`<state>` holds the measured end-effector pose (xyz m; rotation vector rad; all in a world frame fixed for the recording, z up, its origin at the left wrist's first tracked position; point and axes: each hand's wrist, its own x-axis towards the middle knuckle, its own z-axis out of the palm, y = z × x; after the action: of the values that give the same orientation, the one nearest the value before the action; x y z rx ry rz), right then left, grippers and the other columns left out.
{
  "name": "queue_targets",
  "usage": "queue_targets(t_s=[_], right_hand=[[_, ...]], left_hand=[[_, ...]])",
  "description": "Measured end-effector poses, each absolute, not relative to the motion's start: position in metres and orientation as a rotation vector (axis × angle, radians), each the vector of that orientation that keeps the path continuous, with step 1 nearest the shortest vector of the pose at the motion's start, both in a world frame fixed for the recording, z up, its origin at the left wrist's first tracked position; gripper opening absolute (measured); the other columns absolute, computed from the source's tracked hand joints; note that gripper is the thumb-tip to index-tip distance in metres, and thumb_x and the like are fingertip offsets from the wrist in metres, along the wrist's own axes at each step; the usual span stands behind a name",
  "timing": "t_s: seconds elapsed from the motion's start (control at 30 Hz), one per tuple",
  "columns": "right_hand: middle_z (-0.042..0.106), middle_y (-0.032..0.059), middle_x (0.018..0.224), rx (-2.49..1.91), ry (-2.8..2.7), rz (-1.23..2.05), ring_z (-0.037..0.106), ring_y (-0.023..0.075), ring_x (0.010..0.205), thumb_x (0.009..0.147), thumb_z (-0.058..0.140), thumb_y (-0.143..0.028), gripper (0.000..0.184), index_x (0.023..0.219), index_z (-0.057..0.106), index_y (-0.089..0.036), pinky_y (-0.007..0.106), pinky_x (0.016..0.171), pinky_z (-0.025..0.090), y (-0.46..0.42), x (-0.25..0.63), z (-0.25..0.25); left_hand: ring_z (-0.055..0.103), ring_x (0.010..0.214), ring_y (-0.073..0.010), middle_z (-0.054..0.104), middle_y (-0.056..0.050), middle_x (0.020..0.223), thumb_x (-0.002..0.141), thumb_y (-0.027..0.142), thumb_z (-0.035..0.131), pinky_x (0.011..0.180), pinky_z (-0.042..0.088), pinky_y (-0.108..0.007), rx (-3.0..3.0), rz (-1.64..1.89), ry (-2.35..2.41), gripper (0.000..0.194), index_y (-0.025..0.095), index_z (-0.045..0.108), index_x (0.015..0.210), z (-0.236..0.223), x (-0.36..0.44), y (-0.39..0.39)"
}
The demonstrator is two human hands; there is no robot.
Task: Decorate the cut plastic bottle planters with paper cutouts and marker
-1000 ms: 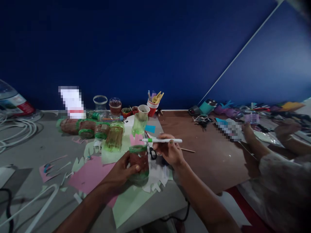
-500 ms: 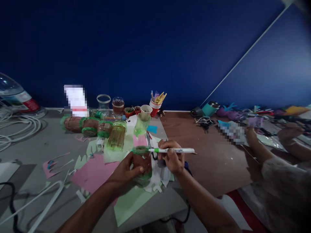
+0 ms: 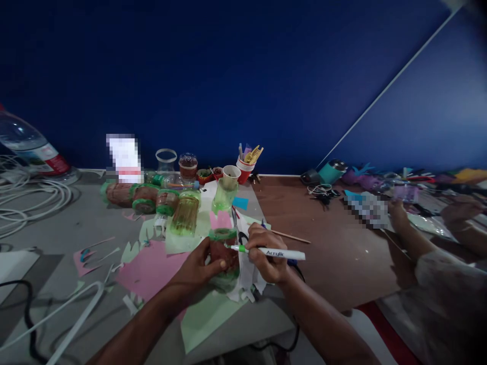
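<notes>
My left hand (image 3: 198, 268) is wrapped round a small jar (image 3: 223, 249) painted brown with a green rim, standing on paper scraps near the table's front. My right hand (image 3: 266, 253) grips a white acrylic marker (image 3: 272, 252) with a green tip. The tip touches the jar's right side just under the rim. Pink paper (image 3: 146, 268) and pale green paper (image 3: 205, 317) lie under and around the jar.
Several painted bottles and jars (image 3: 152, 200) lie behind, with a red cup of tools (image 3: 243, 167) and a paper cup (image 3: 231, 175). White cables (image 3: 30, 197) coil at left. Another person's arms (image 3: 411, 233) work at the right on a brown table (image 3: 323, 238).
My right hand has lowered the marker from above the jar until its tip meets the jar's side. The left hand keeps hold of the jar.
</notes>
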<state>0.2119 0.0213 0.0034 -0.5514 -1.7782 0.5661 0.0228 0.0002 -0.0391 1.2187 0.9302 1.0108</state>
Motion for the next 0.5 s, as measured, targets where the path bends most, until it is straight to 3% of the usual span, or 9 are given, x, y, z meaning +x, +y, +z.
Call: queue_targets(t_s=[0.5], right_hand=[[0.055,0.0002,0.061,-0.565,-1.905,0.418,0.050,0.0148,0.055,0.080,0.050,-0.017,0.008,0.082,0.056,-0.021,0.032,0.060,0.041,0.0203,0.2085,0.0135]], left_hand=[[0.049,0.069,-0.0154,0.054,0.000,0.070,0.069,0.045,0.070,0.064,0.037,-0.028,1.249,0.993,0.933,0.036,0.019,0.046,0.073,-0.0395,0.0231,-0.0003]])
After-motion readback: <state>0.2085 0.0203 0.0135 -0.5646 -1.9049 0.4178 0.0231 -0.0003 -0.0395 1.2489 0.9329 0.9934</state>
